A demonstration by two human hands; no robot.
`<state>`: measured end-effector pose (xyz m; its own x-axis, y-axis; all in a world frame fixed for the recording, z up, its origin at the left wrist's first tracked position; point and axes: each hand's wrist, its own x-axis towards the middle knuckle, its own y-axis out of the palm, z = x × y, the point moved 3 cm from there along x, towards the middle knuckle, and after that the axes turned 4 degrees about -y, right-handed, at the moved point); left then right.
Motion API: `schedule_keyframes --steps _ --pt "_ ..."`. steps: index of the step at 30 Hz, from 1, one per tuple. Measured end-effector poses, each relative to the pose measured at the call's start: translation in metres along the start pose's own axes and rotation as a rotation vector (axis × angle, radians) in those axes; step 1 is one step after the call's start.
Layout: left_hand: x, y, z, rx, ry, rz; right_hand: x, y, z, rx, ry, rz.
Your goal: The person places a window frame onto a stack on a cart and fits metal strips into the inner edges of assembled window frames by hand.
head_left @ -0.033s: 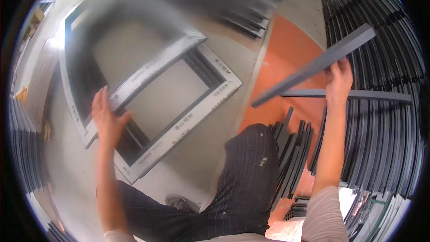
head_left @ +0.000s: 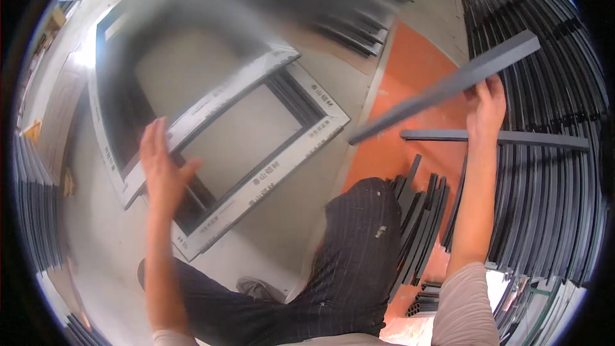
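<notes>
One grey strip (head_left: 448,86) gripped by right hand (head_left: 487,106); left hand (head_left: 163,166) spread, holding nothing.

The window frame (head_left: 218,134) lies on the floor (head_left: 282,230) to the left, under the left hand (head_left: 163,166); the right hand (head_left: 487,106) lifts a bar (head_left: 448,86) (tilted) before the stacked profiles (head_left: 551,173) on the right

Window workshop, stacked dark profiles (head_left: 544,173), frame (head_left: 269,173)
</notes>
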<state>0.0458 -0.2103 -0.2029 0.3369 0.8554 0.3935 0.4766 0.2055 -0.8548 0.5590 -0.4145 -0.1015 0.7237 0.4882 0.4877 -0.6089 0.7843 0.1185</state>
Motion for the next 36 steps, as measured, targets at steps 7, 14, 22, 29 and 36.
schedule_keyframes --steps 7,14,22,29,36 --pt "-0.022 -0.024 -0.123 -0.131 0.171 0.095 -0.087 0.154 -0.050 0.450 0.478 0.072" --pt "-0.071 0.023 -0.029 -0.111 0.021 0.277 -0.214 0.186 -0.083 0.063 0.926 0.672" --pt "-0.125 0.038 -0.001 -0.131 -0.107 0.383 -0.248 0.265 -0.036 -0.605 -0.721 1.110" --pt "-0.129 0.051 0.019 -0.263 -0.176 0.490 -0.263 0.281 -0.079 -0.796 -0.536 1.557" --pt "-0.116 0.060 0.004 -0.238 -0.210 0.588 -0.248 0.271 -0.123 -0.834 -0.379 1.626"
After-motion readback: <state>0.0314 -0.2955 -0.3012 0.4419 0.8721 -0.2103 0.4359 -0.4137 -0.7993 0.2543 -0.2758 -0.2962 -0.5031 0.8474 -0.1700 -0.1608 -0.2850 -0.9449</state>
